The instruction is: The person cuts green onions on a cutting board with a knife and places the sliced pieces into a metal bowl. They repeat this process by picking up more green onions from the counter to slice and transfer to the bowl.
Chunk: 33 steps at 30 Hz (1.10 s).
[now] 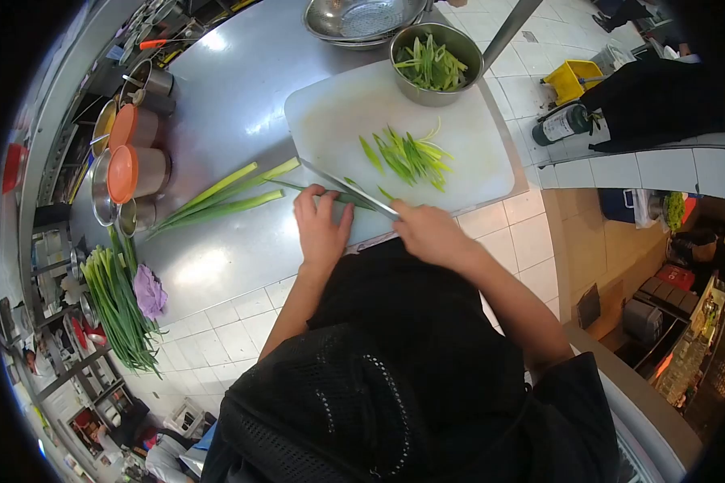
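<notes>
My right hand [431,233] grips a knife [346,187], its blade slanting away to the left over the near edge of a white cutting board [330,113]. Beside the blade, my left hand [322,221] has its fingers curled down on green scallion leaves [358,201]. Sliced scallion pieces [411,157] lie in a loose pile on the board. A round metal bowl [398,74] at the board's far right corner holds more cut greens. Several long scallions [225,193] rest on the steel table left of the board. The knife's handle is mostly hidden in my fist.
A metal colander [362,20] stands at the far edge of the steel table [234,88]. Orange-lidded containers [133,173] line its left side. A scallion bunch [113,298] and purple cloth [149,291] sit at the near left corner. A yellow bucket [572,80] is on the right.
</notes>
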Tool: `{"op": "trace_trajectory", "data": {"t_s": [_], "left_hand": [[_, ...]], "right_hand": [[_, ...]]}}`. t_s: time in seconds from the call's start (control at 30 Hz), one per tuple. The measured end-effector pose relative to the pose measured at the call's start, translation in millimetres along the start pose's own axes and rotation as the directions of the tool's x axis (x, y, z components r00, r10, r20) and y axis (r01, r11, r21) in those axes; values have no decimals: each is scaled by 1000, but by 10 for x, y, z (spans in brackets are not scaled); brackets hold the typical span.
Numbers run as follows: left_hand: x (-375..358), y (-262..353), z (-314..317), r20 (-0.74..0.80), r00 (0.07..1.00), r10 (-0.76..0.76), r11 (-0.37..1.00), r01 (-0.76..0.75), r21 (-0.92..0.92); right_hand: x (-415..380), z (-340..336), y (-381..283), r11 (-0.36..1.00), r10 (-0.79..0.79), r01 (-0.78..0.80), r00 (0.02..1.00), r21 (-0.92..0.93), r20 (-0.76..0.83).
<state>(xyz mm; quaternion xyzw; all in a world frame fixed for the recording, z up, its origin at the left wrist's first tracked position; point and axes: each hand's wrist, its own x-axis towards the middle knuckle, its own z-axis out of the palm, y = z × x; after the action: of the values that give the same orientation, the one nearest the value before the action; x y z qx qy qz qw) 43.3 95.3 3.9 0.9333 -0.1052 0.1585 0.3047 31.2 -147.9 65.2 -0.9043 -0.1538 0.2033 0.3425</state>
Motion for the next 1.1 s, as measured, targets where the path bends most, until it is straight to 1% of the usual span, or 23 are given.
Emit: {"op": "trace_trajectory", "data": {"t_s": [0.03,0.1,0.13,0.17,0.2,0.23,0.3,0.33,0.37,0.43,0.47,0.5,0.57,0.6,0.67,0.73,0.8,0.87,0.9,0.97,1.0,1.07,1.1], "left_hand": [[1,-16,-39,8,1000,-7,991,6,132],[9,-46,-20,17,999,-36,994,34,105],[10,-39,-10,55,998,-21,998,18,62],[3,-19,-1,90,996,-2,1000,1,17],[9,50,5,75,997,30,1000,-30,2],[-11,49,30,75,997,26,1000,-26,4],[-25,38,80,83,996,43,999,-43,-4],[-24,41,76,88,995,43,999,-43,-7],[-28,38,67,98,994,37,999,-38,4],[-32,40,63,108,994,26,1000,-28,14],[-36,39,64,103,994,25,999,-27,18],[-48,29,67,97,995,23,999,-25,23],[-52,15,96,80,996,28,999,-30,26],[-59,9,103,65,997,42,999,-44,27],[-59,9,94,69,997,36,999,-37,27],[-41,12,97,68,997,33,999,-35,32],[-21,-11,68,64,996,65,998,-65,-1],[-10,-37,41,82,994,71,998,-70,-4],[-30,-39,37,95,994,61,998,-60,-8],[-39,-39,58,71,995,65,998,-64,-23],[-34,-42,58,45,996,75,997,-74,-34],[-46,-67,66,46,996,80,997,-79,-23],[-48,-74,70,48,995,85,996,-85,-11]], "right_hand": [[-79,-125,140,995,3,0,1000,98,-29],[-145,-381,327,991,56,-61,997,122,45],[-150,-380,304,991,47,-54,997,120,60],[-170,-374,263,995,100,-99,995,25,-9],[-196,-377,206,986,146,-152,985,-64,-88],[-212,-395,91,987,144,-150,986,-64,-84],[-253,-384,-169,979,133,-131,991,-158,-2],[-311,-339,-231,977,55,-51,998,-206,15],[-378,-337,-314,977,61,-57,998,-204,17],[-495,-465,-553,961,-8,41,993,-273,122],[-563,-500,-595,953,-42,73,993,-292,113],[-593,-478,-586,953,-44,78,992,-292,120],[-605,-382,-525,963,54,-12,987,-270,148],[-538,-195,-384,963,54,-10,987,-271,153],[-290,211,-35,987,6,-5,1000,-160,5],[9,146,-138,986,-9,11,1000,-167,12],[58,16,-328,988,-15,16,1000,-154,6],[-44,-221,-554,982,-46,58,997,-180,69],[-151,-261,-613,982,-42,54,997,-178,70],[-334,-314,-674,978,48,-10,984,-210,174],[-276,-151,-542,977,47,-8,983,-212,176],[-48,291,-153,992,-22,21,1000,-121,-13],[77,271,-157,992,-26,24,999,-122,-20]]}}
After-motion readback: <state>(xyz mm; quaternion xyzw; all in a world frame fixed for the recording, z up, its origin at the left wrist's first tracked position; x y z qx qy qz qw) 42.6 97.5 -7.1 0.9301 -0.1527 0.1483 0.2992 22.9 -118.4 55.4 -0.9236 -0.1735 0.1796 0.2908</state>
